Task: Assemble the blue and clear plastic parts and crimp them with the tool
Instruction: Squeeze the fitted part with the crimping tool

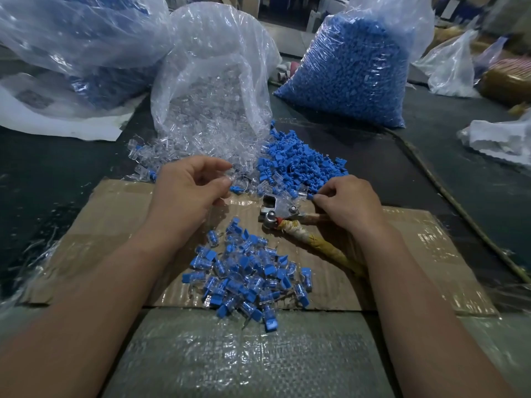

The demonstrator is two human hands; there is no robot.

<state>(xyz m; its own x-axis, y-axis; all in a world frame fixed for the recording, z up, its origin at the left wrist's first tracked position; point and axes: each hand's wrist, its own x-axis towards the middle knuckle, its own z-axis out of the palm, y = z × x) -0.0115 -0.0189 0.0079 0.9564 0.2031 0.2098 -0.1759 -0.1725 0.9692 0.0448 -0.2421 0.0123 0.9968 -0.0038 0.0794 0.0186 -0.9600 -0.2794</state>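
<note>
Cardboard sheet [416,254] on dark table [431,156] bears tool [275,209], bags [353,73] behind.

No text, label, brand or number can be read anywhere. A dark grey patch [34,99] on the white sheet [57,124] under the large clear plastic bag [71,33], at the far left edge of the dark worktop [431,168], is too blurred to make out.

Loose parts [298,165]: blue
Clear parts [201,122]: transparent
Joined pile [247,271]: blue and clear
Tool handles [319,248]: yellowed wrap
Cardboard [416,254]: brown
Surface [431,156]: dark
</note>
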